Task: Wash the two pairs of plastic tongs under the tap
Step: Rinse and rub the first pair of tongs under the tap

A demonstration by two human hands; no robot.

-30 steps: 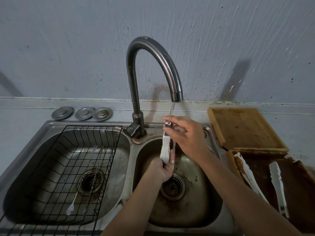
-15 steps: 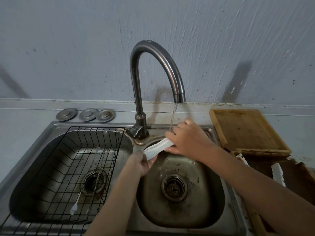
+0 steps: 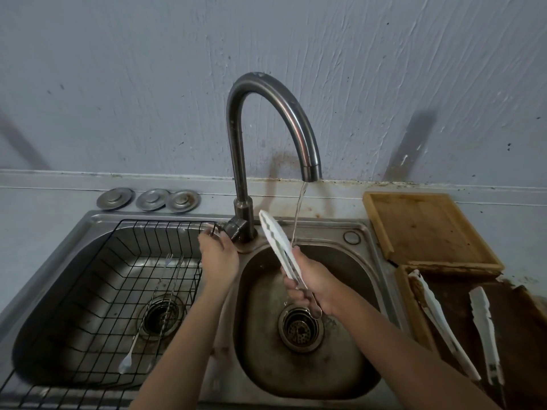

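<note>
White tongs (image 3: 276,247) gripped by right hand (image 3: 310,284) above basin rim (image 3: 367,261).

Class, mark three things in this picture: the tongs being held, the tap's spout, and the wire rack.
held tongs (image 3: 276,242), head view, on the white blade above the right hand.
tap spout (image 3: 310,165), head view, on the end where water leaves.
wire rack (image 3: 165,224), head view, on its far top rim.

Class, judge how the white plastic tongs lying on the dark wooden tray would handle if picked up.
The white plastic tongs look thin, so probably light. Their arms lie spread apart, so they likely spring when squeezed. Their surface looks stained, possibly greasy and slippery, on the dark wooden tray.
</note>
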